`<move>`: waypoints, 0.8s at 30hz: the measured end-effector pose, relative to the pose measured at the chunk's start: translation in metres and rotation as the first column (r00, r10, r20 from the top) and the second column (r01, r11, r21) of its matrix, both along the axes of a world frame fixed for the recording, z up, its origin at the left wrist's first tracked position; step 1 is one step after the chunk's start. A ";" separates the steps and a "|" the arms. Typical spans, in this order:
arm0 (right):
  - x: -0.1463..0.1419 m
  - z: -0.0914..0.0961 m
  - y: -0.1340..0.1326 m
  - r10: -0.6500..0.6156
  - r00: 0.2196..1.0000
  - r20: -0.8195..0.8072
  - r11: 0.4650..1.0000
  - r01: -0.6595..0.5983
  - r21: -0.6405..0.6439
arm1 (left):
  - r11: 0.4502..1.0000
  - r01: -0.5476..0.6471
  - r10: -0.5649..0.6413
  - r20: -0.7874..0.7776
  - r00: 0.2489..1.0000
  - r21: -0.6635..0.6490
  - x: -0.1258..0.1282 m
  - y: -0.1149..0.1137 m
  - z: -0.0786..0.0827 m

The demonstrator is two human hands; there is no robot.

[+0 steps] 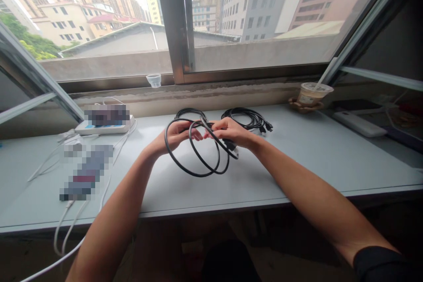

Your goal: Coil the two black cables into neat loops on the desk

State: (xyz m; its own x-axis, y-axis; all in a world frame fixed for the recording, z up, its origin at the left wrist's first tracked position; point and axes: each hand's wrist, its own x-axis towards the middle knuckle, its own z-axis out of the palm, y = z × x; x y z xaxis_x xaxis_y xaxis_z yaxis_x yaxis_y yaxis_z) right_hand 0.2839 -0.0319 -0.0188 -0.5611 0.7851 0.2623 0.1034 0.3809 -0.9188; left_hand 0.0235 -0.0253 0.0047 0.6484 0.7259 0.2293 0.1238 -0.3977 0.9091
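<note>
My left hand (pixel 176 135) and my right hand (pixel 231 133) meet above the pale desk (pixel 297 158), both closed on a black cable (pixel 198 165) wound into loose loops. The loops hang between and below my hands, with the lowest arcs near the desk surface. A black plug end of the cable shows just under my right hand. Behind my hands lie another black coil (pixel 190 113) and a bundled black cable (pixel 247 119) with plugs at its right end.
A white power strip (pixel 105 128) with white leads sits at the left, near blurred items. A lidded drink cup (pixel 310 94) with a straw stands at the right, beside a white device (pixel 358 124). A small clear cup (pixel 154 80) rests on the window ledge.
</note>
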 end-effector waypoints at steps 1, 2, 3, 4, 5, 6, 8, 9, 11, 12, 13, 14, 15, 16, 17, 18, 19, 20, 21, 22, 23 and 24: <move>0.003 0.000 0.002 -0.019 0.999 -0.045 0.999 0.017 -0.036 | 0.999 -0.029 0.031 -0.033 0.999 0.042 -0.004 0.002 0.001; 0.006 0.000 0.003 -0.044 0.993 -0.109 0.996 0.036 -0.078 | 0.993 -0.073 0.078 -0.056 0.995 0.093 -0.008 0.005 0.001; 0.009 0.000 0.005 -0.074 0.980 -0.185 0.991 0.052 -0.122 | 0.981 -0.130 0.140 -0.063 0.988 0.146 -0.012 0.009 0.002; 0.012 0.000 0.006 -0.105 0.959 -0.261 0.984 0.063 -0.166 | 0.959 -0.201 0.216 -0.054 0.975 0.198 -0.018 0.014 0.002; 0.015 0.000 0.007 -0.138 0.934 -0.330 0.976 0.073 -0.203 | 0.925 -0.292 0.306 -0.019 0.952 0.243 -0.023 0.019 0.002; 0.017 0.001 0.008 -0.173 0.906 -0.386 0.969 0.087 -0.230 | 0.874 -0.393 0.403 0.026 0.915 0.287 -0.027 0.025 0.000; 0.016 0.001 0.008 -0.231 0.860 -0.456 0.959 0.121 -0.257 | 0.733 -0.591 0.592 0.111 0.798 0.336 -0.034 0.036 -0.006; 0.013 -0.001 0.008 -0.248 0.847 -0.471 0.955 0.131 -0.267 | 0.700 -0.634 0.633 0.124 0.764 0.329 -0.036 0.040 -0.011; 0.004 -0.005 0.008 -0.273 0.837 -0.474 0.948 0.148 -0.283 | 0.732 -0.638 0.628 0.126 0.768 0.241 -0.033 0.043 -0.021; 0.000 -0.008 0.008 -0.282 0.839 -0.465 0.945 0.158 -0.287 | 0.767 -0.617 0.604 0.123 0.787 0.175 -0.030 0.043 -0.025; -0.004 -0.011 0.009 -0.287 0.843 -0.454 0.943 0.167 -0.287 | 0.791 -0.602 0.592 0.118 0.798 0.108 -0.025 0.041 -0.028; -0.008 -0.014 0.009 -0.288 0.847 -0.446 0.944 0.173 -0.280 | 0.797 -0.602 0.595 0.101 0.797 0.055 -0.021 0.039 -0.030; -0.011 -0.017 0.010 -0.281 0.854 -0.438 0.947 0.174 -0.269 | 0.787 -0.617 0.615 0.071 0.785 0.017 -0.016 0.036 -0.032; -0.013 -0.020 0.010 -0.270 0.861 -0.430 0.951 0.170 -0.257 | 0.768 -0.640 0.640 0.038 0.768 0.000 -0.011 0.033 -0.033; -0.015 -0.022 0.010 -0.264 0.867 -0.422 0.953 0.168 -0.251 | 0.749 -0.662 0.662 0.006 0.749 0.002 -0.007 0.030 -0.033; -0.017 -0.024 0.011 -0.265 0.870 -0.416 0.953 0.169 -0.253 | 0.737 -0.676 0.676 -0.017 0.737 0.012 -0.003 0.027 -0.033; -0.020 -0.025 0.011 -0.279 0.867 -0.414 0.948 0.179 -0.264 | 0.734 -0.678 0.679 -0.030 0.734 0.027 0.001 0.025 -0.033; -0.023 -0.027 0.010 -0.303 0.858 -0.415 0.939 0.195 -0.283 | 0.745 -0.666 0.667 -0.038 0.744 0.042 0.004 0.022 -0.034; -0.026 -0.028 0.010 -0.328 0.848 -0.417 0.930 0.212 -0.301 | 0.763 -0.644 0.646 -0.048 0.762 0.057 0.008 0.019 -0.034; -0.029 -0.029 0.010 -0.347 0.839 -0.418 0.923 0.226 -0.312 | 0.783 -0.618 0.621 -0.063 0.781 0.071 0.011 0.016 -0.034; -0.032 -0.030 0.009 -0.359 0.834 -0.419 0.920 0.240 -0.311 | 0.799 -0.595 0.601 -0.080 0.795 0.086 0.013 0.013 -0.033; -0.034 -0.030 0.008 -0.370 0.829 -0.420 0.919 0.258 -0.299 | 0.812 -0.574 0.583 -0.095 0.807 0.104 0.016 0.009 -0.032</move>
